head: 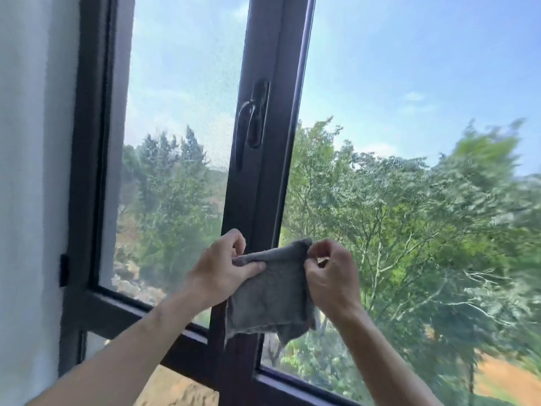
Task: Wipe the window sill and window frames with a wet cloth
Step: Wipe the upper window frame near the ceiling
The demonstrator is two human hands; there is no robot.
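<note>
Both my bare forearms rise from the lower edge, hands level and near each other. My left hand [222, 266] pinches with thumb and curled fingers; my right hand [330, 273] pinches likewise, knuckles toward me.

Both forearms bare to the frame edge; no sleeve, apparently nothing worn.
</note>
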